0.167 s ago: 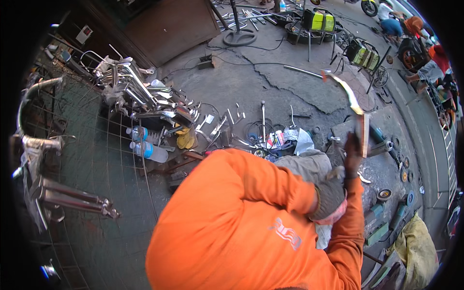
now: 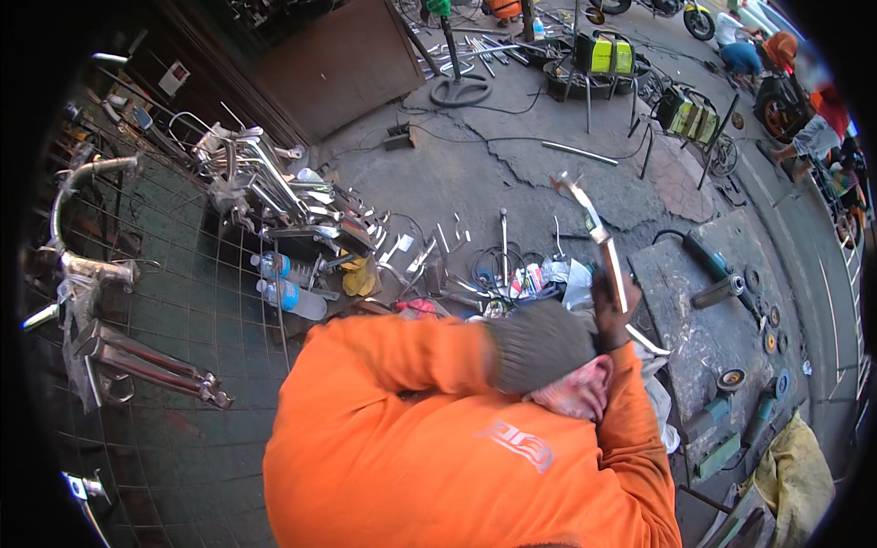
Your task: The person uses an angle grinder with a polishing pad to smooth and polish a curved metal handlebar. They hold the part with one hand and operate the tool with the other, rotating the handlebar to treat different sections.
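Farther left now, right hand (image 2: 610, 309), grip closed round curved bar (image 2: 598, 235); left hand (image 2: 559, 370), grip impossible to tell.

The grey concrete floor (image 2: 438, 173) is split by a long, jagged crack (image 2: 512, 160), with a reddish paved patch (image 2: 678, 175) toward the right. On the left, the ground (image 2: 174, 352) turns dark green, with wire mesh in front of it. A brown panel (image 2: 356, 68) stands along the far side beside a dark, shadowy interior, near a small pale notice (image 2: 174, 79). Daylight covers the open concrete; beyond a kerb-like strip (image 2: 827, 301), motorcycles (image 2: 781, 105) line the right edge.
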Motion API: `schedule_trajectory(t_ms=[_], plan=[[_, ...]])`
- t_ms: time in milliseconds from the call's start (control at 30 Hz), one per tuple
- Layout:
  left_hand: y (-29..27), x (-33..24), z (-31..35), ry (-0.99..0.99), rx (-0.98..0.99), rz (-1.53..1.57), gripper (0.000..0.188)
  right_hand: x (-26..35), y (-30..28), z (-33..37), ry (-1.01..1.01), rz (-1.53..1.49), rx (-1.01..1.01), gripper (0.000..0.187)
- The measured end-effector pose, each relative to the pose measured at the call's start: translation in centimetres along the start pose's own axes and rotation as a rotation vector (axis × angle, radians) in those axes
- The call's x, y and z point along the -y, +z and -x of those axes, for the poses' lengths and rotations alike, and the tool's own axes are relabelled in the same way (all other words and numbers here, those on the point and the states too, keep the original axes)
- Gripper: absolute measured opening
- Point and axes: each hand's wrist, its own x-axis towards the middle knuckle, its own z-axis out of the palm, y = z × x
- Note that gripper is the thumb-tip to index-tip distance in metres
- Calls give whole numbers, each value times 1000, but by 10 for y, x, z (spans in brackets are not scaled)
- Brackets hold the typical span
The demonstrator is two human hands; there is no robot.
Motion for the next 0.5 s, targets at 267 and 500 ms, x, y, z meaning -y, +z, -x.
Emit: schedule_trajectory(t_ms=[267, 500], plan=[[69, 78, 42, -524, -698, 1118, 41, 62, 53, -2, -47, -258, 127, 21], [60, 74, 75, -621, -926, 317, 36, 106, 86, -50, -361, -67, 547, 53]])
